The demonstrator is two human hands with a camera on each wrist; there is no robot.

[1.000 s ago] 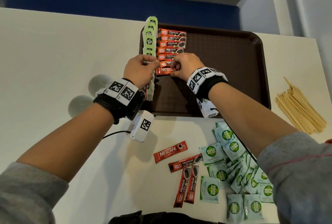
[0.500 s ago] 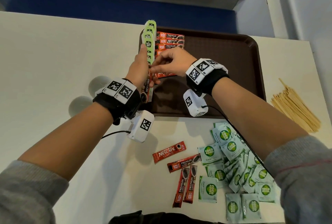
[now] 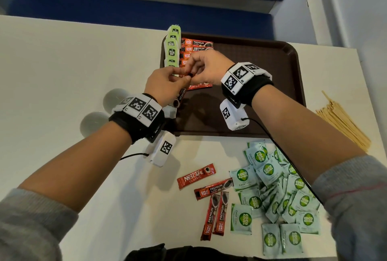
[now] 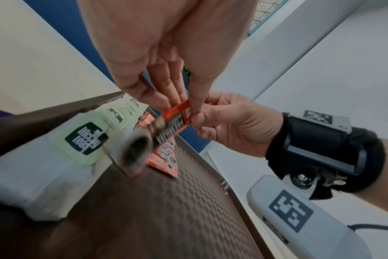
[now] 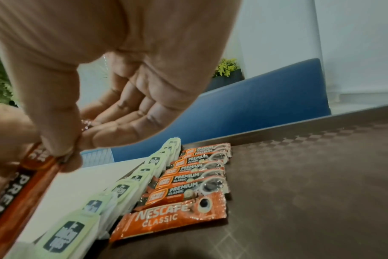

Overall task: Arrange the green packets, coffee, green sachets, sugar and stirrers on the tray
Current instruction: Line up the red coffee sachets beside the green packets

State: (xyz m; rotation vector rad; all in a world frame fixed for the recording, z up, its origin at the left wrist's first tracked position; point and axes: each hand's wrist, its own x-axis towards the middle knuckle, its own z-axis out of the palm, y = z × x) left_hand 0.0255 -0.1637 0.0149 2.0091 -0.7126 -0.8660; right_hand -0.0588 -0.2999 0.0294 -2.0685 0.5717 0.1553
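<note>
A brown tray (image 3: 251, 85) holds a column of green packets (image 3: 172, 49) along its left edge and a row of red coffee sticks (image 3: 196, 45) beside them, ending in a Nescafe stick (image 5: 171, 217). Above the tray's left part, my left hand (image 3: 180, 73) holds a red Premium coffee stick (image 3: 181, 95) that hangs down. My right hand (image 3: 191, 74) pinches that stick's upper end (image 4: 179, 112). Three more coffee sticks (image 3: 213, 190) and a second Nescafe stick lie on the table in front. To their right is a pile of green sachets (image 3: 276, 193). Wooden stirrers (image 3: 343, 122) lie right of the tray.
Two round white objects (image 3: 114, 99) sit on the table left of my left wrist. A dark item (image 3: 157, 252) lies at the near table edge. Most of the tray's right part (image 5: 310, 175) is bare. A blue bench runs behind the table.
My right hand left the Nescafe stick on the tray and came over to the stick in my left hand, now pinching its end. Both hands rose and drew slightly nearer.
</note>
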